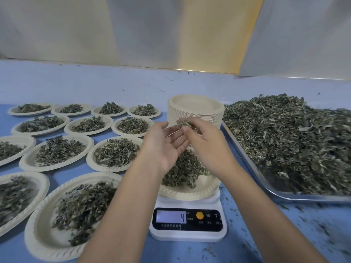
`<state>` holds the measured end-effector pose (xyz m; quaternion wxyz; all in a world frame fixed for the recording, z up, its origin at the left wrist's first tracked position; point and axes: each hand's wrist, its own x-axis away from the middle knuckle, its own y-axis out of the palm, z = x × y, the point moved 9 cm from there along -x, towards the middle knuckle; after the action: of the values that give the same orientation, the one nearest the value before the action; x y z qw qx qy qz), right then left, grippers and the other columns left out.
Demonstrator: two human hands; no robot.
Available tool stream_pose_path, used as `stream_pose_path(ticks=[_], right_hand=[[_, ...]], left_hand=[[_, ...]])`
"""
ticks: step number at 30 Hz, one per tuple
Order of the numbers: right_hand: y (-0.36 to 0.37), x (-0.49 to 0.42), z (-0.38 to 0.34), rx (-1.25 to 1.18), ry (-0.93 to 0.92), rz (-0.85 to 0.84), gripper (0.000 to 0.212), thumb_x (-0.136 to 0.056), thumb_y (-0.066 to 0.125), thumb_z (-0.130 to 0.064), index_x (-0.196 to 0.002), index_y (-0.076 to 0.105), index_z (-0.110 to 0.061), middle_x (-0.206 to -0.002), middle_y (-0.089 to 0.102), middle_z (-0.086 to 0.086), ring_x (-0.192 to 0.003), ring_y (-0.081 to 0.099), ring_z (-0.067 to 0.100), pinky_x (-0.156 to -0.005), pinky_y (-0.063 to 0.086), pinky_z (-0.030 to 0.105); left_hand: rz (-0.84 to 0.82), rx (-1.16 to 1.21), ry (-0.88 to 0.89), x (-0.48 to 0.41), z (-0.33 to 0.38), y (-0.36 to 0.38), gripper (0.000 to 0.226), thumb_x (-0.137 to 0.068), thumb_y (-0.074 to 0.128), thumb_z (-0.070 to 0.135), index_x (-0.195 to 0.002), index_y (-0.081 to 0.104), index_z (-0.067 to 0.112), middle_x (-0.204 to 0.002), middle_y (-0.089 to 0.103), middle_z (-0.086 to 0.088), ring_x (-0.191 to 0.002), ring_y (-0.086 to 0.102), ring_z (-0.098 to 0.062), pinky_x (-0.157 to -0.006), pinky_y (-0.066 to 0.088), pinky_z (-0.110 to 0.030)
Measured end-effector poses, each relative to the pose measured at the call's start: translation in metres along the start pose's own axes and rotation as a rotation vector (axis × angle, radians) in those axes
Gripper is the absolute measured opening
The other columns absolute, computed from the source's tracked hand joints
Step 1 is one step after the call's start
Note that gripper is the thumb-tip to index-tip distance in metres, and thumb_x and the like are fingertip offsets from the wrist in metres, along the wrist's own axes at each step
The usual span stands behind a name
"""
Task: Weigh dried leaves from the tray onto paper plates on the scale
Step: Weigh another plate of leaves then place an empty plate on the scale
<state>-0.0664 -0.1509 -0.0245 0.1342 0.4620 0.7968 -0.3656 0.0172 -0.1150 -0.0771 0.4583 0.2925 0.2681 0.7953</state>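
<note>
Pinching a small bunch of dried leaves (185, 124) in the right hand (207, 143), above the plate (190, 192) on the scale (188, 232), left hand (163, 149) open and cupped beside it, probably very light, dry and crumbly, so best taken with a soft pinch from the pile on the tray (303, 197).

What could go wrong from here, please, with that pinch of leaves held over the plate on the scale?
1. The right hand holds the pinch of leaves high, in front of the stack of empty plates; bits may scatter past the plate on the scale.
2. The open left hand hangs just above that plate; a brush could upset the display reading.
3. Its forearm crosses a filled plate and might knock leaves off.
</note>
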Motion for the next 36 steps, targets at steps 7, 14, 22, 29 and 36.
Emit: stream_pose_path(ticks=[7, 14, 22, 29, 36], right_hand=[[0.016, 0.000, 0.008, 0.260, -0.010, -0.129, 0.032, -0.098, 0.048, -0.019, -0.128, 0.060, -0.022, -0.150, 0.039, -0.003, -0.139, 0.027, 0.013, -0.102, 0.011, 0.010], [0.020, 0.002, 0.011, 0.256, 0.009, -0.156, 0.034, -0.099, 0.047, -0.021, -0.132, 0.056, -0.026, -0.152, 0.035, -0.003, -0.140, 0.024, 0.014, -0.104, 0.011, 0.013], [-0.006, -0.003, 0.015, -0.020, 0.110, -0.019, 0.024, -0.093, 0.055, -0.010, -0.113, 0.068, -0.011, -0.139, 0.053, -0.004, -0.126, 0.043, 0.003, -0.104, 0.029, 0.018], [0.000, 0.001, 0.017, 0.067, 0.143, -0.207, 0.022, -0.084, 0.057, -0.014, -0.073, 0.073, -0.024, -0.137, 0.055, -0.005, -0.117, 0.044, -0.003, -0.090, 0.023, -0.004], [0.009, 0.006, 0.021, 0.008, 0.197, -0.319, 0.025, -0.084, 0.055, -0.020, -0.074, 0.074, -0.033, -0.134, 0.056, -0.009, -0.116, 0.047, -0.001, -0.087, 0.031, 0.020]], left_hand=[[-0.029, 0.151, -0.068, 0.000, -0.006, 0.005, 0.028, -0.101, 0.037, 0.020, -0.084, 0.051, 0.003, -0.080, 0.055, -0.013, -0.062, 0.045, -0.013, -0.043, 0.051, -0.019], [-0.012, 0.155, -0.071, -0.003, -0.008, 0.002, 0.023, -0.101, 0.037, 0.015, -0.084, 0.049, 0.003, -0.089, 0.053, -0.015, -0.064, 0.047, -0.014, -0.040, 0.046, -0.014], [-0.021, 0.041, -0.026, -0.002, 0.002, -0.004, 0.032, -0.100, 0.033, 0.019, -0.109, 0.054, -0.003, -0.098, 0.062, -0.020, -0.087, 0.060, -0.027, -0.075, 0.049, -0.034], [0.062, -0.088, 0.059, -0.002, 0.014, -0.017, 0.032, -0.098, 0.034, 0.018, -0.099, 0.061, 0.001, -0.107, 0.063, -0.013, -0.107, 0.059, -0.026, -0.091, 0.045, -0.032], [0.072, -0.210, 0.116, -0.003, 0.016, -0.018, 0.031, -0.096, 0.034, 0.014, -0.094, 0.064, 0.005, -0.100, 0.068, -0.008, -0.106, 0.061, -0.021, -0.093, 0.045, -0.030]])
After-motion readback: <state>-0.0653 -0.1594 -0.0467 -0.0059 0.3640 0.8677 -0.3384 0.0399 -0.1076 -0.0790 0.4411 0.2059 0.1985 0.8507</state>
